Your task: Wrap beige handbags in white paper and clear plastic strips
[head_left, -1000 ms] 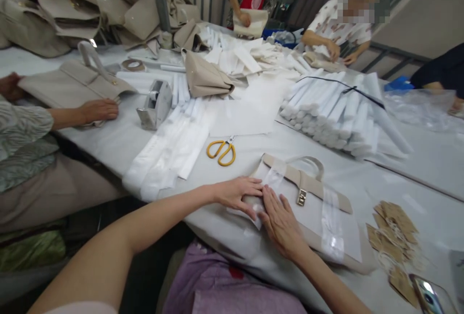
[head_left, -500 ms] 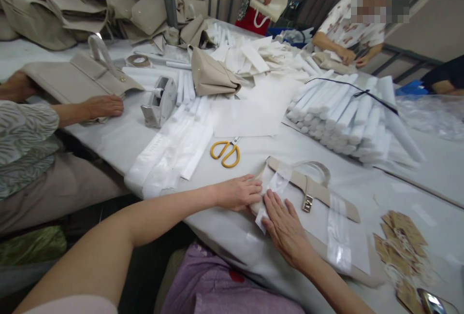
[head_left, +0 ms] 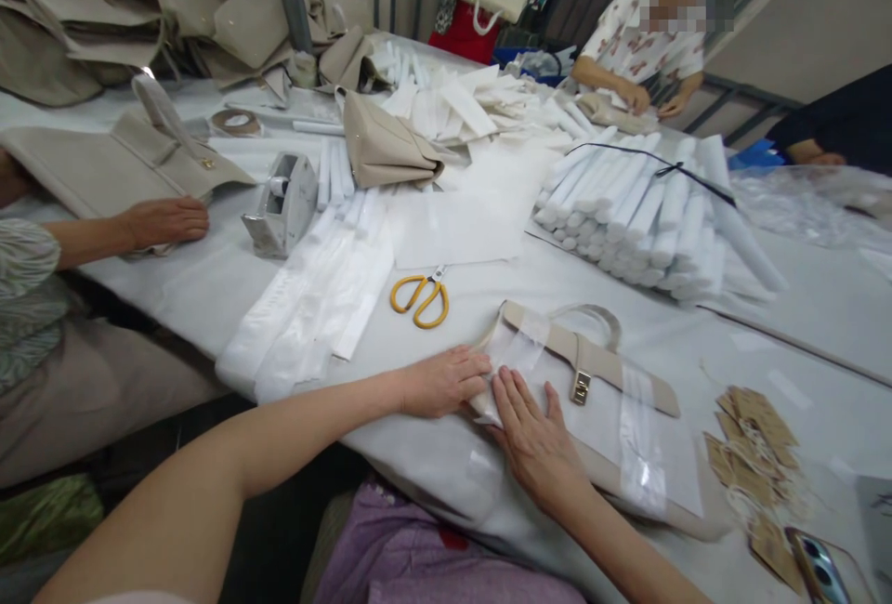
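Note:
A beige handbag (head_left: 669, 502) lies flat near the table's front edge, with a white sheet over its front, clear strips across both sides and a metal clasp (head_left: 581, 387). My left hand (head_left: 446, 381) rests at the bag's left edge, its fingers bent against the side and their tips partly hidden. Flat on the sheet's left end lies my right hand (head_left: 533, 437), fingers stretched out, pressing the wrapping. The two hands nearly touch. Yellow-handled scissors (head_left: 420, 299) lie beyond my left hand.
Clear plastic strips (head_left: 299, 307) and a tape dispenser (head_left: 282, 204) are at the left, near a co-worker's hand (head_left: 167, 221). White rolls (head_left: 627, 214) lie bundled behind the bag. Brown tags (head_left: 753, 446) and a phone (head_left: 822, 571) sit at the right. Two people work across the table.
The loose strip end below the bag's left side is now folded down against it, under my right hand. Both hands stay at that edge. The whole view has shifted slightly.

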{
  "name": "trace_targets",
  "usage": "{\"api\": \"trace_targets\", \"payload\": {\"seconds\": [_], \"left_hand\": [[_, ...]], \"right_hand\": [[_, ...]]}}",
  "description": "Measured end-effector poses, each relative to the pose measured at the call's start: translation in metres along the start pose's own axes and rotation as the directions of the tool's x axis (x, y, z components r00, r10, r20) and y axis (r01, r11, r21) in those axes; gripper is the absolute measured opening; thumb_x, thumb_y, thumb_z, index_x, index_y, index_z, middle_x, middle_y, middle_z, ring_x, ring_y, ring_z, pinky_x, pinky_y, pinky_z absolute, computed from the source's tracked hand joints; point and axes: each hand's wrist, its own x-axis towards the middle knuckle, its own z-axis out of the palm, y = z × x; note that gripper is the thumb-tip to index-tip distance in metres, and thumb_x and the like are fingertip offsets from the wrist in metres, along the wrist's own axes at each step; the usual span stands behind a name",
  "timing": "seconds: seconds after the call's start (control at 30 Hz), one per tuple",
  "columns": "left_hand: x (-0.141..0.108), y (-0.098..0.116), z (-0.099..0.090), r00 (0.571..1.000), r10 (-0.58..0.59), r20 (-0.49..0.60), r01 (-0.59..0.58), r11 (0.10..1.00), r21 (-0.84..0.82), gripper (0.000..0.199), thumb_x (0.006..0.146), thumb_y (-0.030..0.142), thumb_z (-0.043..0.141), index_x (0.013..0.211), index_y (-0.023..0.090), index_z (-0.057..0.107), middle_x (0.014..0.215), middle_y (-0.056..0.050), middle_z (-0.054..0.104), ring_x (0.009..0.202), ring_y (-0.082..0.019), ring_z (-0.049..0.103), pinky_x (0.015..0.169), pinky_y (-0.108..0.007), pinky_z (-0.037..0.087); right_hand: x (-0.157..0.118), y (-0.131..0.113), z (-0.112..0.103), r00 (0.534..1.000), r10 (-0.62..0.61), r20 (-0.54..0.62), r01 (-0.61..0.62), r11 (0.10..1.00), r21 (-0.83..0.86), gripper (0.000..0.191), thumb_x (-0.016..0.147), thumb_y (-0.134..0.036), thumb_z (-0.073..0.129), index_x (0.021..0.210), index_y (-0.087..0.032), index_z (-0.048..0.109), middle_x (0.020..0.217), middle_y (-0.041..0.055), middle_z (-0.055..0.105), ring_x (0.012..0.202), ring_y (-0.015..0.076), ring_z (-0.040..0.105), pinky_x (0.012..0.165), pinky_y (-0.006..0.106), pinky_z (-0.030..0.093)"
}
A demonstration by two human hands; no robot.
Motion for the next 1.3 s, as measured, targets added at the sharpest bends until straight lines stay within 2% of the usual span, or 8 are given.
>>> {"api": "trace_targets", "payload": {"seconds": [0.1, 0.23, 0.37, 0.5, 0.63, 0.77, 1.03, 1.3], "left_hand": [[0.006, 0.014, -0.021, 0.994, -0.088, 0.064, 0.091, 0.995, -0.034, 0.05, 0.086, 0.04, 0.052, 0.125, 0.01, 0.047, 0.142, -0.02, 0.041, 0.136, -0.028, 0.033, 0.113, -0.05, 0.023], [0.017, 0.034, -0.026, 0.959, -0.282, -0.025, 0.282, 0.959, -0.014, 0.061, 0.092, 0.055, 0.037, 0.134, 0.01, 0.039, 0.147, -0.02, 0.036, 0.139, -0.027, 0.028, 0.114, -0.051, 0.022], [0.018, 0.027, -0.006, 0.999, -0.035, -0.037, 0.039, 0.995, 0.095, 0.07, 0.089, 0.054, 0.047, 0.138, 0.005, 0.034, 0.142, -0.024, 0.041, 0.136, -0.03, 0.034, 0.112, -0.046, 0.027], [0.01, 0.006, 0.006, 0.983, 0.179, -0.028, -0.172, 0.969, 0.176, 0.057, 0.092, 0.043, 0.046, 0.135, 0.006, 0.04, 0.139, -0.024, 0.045, 0.133, -0.03, 0.039, 0.112, -0.042, 0.03], [0.006, -0.002, 0.007, 0.978, 0.196, -0.069, -0.181, 0.967, 0.18, 0.053, 0.092, 0.045, 0.046, 0.136, 0.016, 0.042, 0.14, -0.019, 0.046, 0.132, -0.03, 0.041, 0.11, -0.044, 0.032], [0.003, -0.002, 0.006, 0.976, 0.217, -0.008, -0.213, 0.963, 0.165, 0.068, 0.086, 0.051, 0.053, 0.14, 0.011, 0.037, 0.145, -0.019, 0.04, 0.135, -0.033, 0.036, 0.112, -0.045, 0.031], [-0.001, -0.001, 0.024, 0.966, 0.206, -0.153, -0.177, 0.967, 0.184, 0.034, 0.094, 0.02, 0.046, 0.127, 0.014, 0.052, 0.134, -0.012, 0.055, 0.133, -0.027, 0.04, 0.112, -0.048, 0.03], [-0.002, -0.008, 0.033, 0.943, 0.232, -0.238, -0.202, 0.969, 0.144, 0.031, 0.092, 0.016, 0.047, 0.121, 0.017, 0.056, 0.13, -0.009, 0.059, 0.135, -0.023, 0.038, 0.113, -0.047, 0.03]], "right_hand": [[0.001, 0.002, -0.001, 0.999, -0.02, 0.024, 0.02, 1.0, 0.0, 0.055, 0.097, -0.029, 0.032, 0.147, -0.009, 0.02, 0.149, 0.0197, 0.032, 0.138, 0.0319, 0.028, 0.105, 0.066, 0.023], [0.0, 0.001, -0.003, 0.999, -0.015, 0.041, 0.015, 1.0, -0.012, 0.057, 0.097, -0.03, 0.034, 0.148, -0.009, 0.019, 0.15, 0.0188, 0.029, 0.141, 0.0305, 0.022, 0.106, 0.064, 0.024], [-0.001, 0.001, -0.008, 0.997, -0.028, 0.072, 0.026, 0.999, 0.023, 0.057, 0.095, -0.028, 0.038, 0.146, -0.009, 0.024, 0.15, 0.0193, 0.03, 0.141, 0.0311, 0.02, 0.107, 0.064, 0.022], [-0.004, 0.006, -0.01, 0.996, -0.08, 0.036, 0.075, 0.99, 0.116, 0.076, 0.087, -0.042, 0.053, 0.146, -0.004, 0.022, 0.15, 0.0228, 0.027, 0.142, 0.0337, 0.015, 0.107, 0.065, 0.023], [-0.011, 0.013, -0.007, 0.99, -0.132, -0.049, 0.139, 0.971, 0.196, 0.071, 0.082, -0.019, 0.052, 0.145, -0.004, 0.022, 0.148, 0.0229, 0.031, 0.142, 0.0313, 0.017, 0.109, 0.059, 0.027], [-0.014, 0.016, -0.004, 0.979, -0.136, -0.151, 0.172, 0.952, 0.252, 0.075, 0.075, -0.003, 0.039, 0.147, -0.006, 0.018, 0.145, 0.0214, 0.038, 0.14, 0.0284, 0.024, 0.108, 0.056, 0.035], [-0.023, 0.013, 0.002, 0.947, -0.154, -0.281, 0.213, 0.957, 0.195, 0.063, 0.082, 0.003, 0.036, 0.144, -0.008, 0.029, 0.132, 0.0157, 0.055, 0.132, 0.0237, 0.04, 0.107, 0.047, 0.042], [-0.023, 0.002, -0.005, 0.936, -0.112, -0.333, 0.18, 0.967, 0.179, 0.049, 0.087, 0.0, 0.043, 0.135, -0.009, 0.046, 0.129, 0.0157, 0.058, 0.13, 0.0249, 0.043, 0.108, 0.046, 0.041]]}}
